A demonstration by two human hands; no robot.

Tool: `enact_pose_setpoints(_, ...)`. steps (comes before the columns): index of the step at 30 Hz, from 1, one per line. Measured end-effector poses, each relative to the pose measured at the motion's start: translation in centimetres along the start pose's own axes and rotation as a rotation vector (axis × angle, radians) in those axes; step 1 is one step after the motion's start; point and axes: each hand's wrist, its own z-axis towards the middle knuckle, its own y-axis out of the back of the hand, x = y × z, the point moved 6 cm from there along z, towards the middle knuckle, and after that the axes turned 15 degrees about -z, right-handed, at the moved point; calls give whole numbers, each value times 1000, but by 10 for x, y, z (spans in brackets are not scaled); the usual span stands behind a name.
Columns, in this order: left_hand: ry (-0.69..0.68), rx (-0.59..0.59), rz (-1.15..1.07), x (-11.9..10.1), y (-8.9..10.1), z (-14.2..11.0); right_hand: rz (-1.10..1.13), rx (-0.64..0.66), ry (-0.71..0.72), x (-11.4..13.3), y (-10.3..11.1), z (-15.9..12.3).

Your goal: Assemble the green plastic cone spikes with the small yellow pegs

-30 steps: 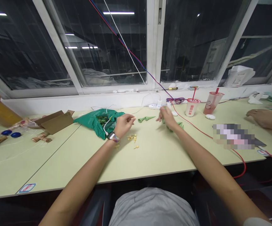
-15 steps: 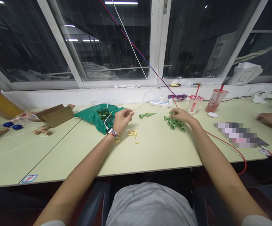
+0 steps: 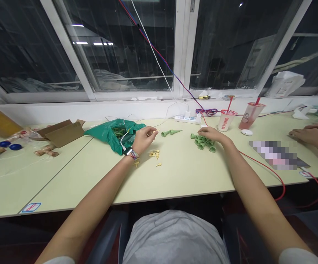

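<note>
Dark windows (image 3: 125,51) fill the back wall, w/ a pale table (image 3: 175,179) running under them. The left arm reaches fwd from the near edge, nearly straight; the left hand (image 3: 143,139) points in toward mid-table, thumb & fingertips pinched on a small yellow peg (image 3: 155,131). The right arm reaches fwd too, angled inward, w/ the right hand (image 3: 213,134) palm down, fingers bent over the far side of a pile of green cones (image 3: 202,146). Can't tell from here if those fingers grip one or just touch. Two loose cones (image 3: 175,131) lie end to end b/w the hands. Loose yellow pegs (image 3: 153,153) are scattered on the near side of the left hand. A green bag (image 3: 103,137), mouth open, sits beside that wrist. Two cups w/ red straws, incl. a white cup (image 3: 225,121), stand beyond the right hand. Far right, another person's hands (image 3: 307,135).
</note>
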Motion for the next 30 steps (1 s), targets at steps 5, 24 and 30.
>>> enact_pose_setpoints(5, -4, 9, 4, -3, -2, -1, -36, -99, -68, -10, 5, 3)
enact_pose_setpoints(24, -31, 92, 59, -8, -12, -4, -38, -181, -172, -40, 4, 6)
enact_pose_setpoints(30, -47, 118, 60, -6, -16, -5, -49, -175, -166, -40, 5, 7)
